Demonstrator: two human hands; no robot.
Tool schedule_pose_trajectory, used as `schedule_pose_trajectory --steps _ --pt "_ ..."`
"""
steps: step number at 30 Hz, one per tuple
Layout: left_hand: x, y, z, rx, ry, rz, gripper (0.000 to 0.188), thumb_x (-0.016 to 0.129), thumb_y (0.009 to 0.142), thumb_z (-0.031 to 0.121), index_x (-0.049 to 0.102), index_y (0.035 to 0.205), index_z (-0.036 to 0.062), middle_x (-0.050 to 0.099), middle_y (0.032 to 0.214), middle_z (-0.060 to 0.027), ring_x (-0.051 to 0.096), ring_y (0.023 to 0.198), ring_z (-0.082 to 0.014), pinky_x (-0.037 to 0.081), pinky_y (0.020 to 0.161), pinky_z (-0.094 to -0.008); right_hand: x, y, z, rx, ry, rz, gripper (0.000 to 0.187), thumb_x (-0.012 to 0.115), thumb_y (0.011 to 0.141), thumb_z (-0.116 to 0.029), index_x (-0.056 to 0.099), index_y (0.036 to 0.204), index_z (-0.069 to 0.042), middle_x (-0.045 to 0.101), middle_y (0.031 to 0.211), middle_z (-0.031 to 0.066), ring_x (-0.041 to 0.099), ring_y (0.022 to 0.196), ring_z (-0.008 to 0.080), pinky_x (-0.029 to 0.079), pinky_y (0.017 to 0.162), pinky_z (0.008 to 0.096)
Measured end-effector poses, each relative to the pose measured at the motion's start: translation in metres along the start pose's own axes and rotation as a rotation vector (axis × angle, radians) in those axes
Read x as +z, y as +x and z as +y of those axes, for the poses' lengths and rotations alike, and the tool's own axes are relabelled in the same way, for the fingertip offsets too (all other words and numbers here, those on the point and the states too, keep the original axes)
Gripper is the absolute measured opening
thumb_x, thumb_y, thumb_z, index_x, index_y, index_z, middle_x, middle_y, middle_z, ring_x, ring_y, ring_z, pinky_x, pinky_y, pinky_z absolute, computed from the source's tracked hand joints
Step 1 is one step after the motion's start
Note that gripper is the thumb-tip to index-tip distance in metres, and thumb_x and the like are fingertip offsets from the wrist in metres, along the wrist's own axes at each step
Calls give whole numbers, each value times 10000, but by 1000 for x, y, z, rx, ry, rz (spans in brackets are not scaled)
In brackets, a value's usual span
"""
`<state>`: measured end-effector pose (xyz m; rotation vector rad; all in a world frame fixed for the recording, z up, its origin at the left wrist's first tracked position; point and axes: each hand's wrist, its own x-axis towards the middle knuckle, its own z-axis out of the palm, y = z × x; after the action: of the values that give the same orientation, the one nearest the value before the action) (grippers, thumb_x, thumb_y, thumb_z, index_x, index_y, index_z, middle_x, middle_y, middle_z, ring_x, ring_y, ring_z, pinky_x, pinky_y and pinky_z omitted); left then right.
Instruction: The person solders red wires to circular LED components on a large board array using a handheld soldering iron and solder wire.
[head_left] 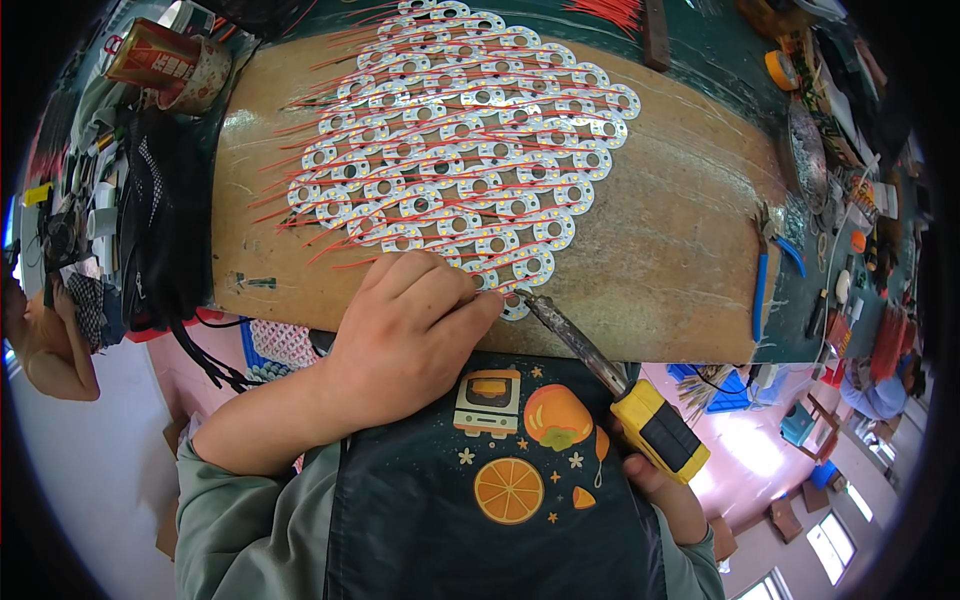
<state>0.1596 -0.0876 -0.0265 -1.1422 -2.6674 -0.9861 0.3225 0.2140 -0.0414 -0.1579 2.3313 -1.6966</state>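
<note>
Many round white LED boards (463,130), joined in slanting rows with red wires (330,145) across them, lie flat on a brown work board (680,250). My left hand (405,325) is closed at the near edge of these rows, its thumb and fingertips at the lowest discs; what they pinch is hidden. In my right hand (655,485) is a soldering iron (655,430) with a yellow and black handle. Its dark tip meets or nearly meets the nearest disc, just right of my left thumb. Most of my right hand's fingers are hidden behind the handle.
Blue-handled pliers (762,285) lie at the board's right edge, near a roll of yellow tape (781,70). A red-gold can (150,55) and a black bag (160,215) are at the left. More red wires (608,12) lie at the back. Another person (55,335) is at far left.
</note>
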Motion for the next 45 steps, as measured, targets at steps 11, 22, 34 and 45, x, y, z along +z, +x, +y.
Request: schedule_pose_trajectory --steps 11,22,34,45 --pt "1 0 0 2 10 8 301 717 677 4 724 971 69 588 836 -20 577 770 -213 446 680 -340 1 -5 6 -54 0 28 579 666 848 -559 684 1043 -15 671 840 123 662 677 330 516 596 381" --pt "-2 -3 4 52 -10 -6 284 726 670 27 724 953 50 613 868 -23 593 796 -210 443 718 -347 -10 0 -15 49 -16 -34 592 700 794 -583 687 1017 -35 673 843 119 667 706 335 518 625 390" --pt "0 -3 4 47 -14 -37 262 733 685 44 719 946 50 608 864 -17 586 804 -206 443 725 -342 -10 -4 -6 -44 -58 -37 573 699 804 -541 681 1047 -23 681 860 129 677 722 343 532 639 388" --pt "2 -4 7 44 -9 -41 260 730 687 40 720 946 53 612 862 -15 588 798 -205 443 717 -338 -3 -19 3 15 29 23 558 711 817 -515 678 1064 -15 693 914 138 688 774 342 542 681 388"
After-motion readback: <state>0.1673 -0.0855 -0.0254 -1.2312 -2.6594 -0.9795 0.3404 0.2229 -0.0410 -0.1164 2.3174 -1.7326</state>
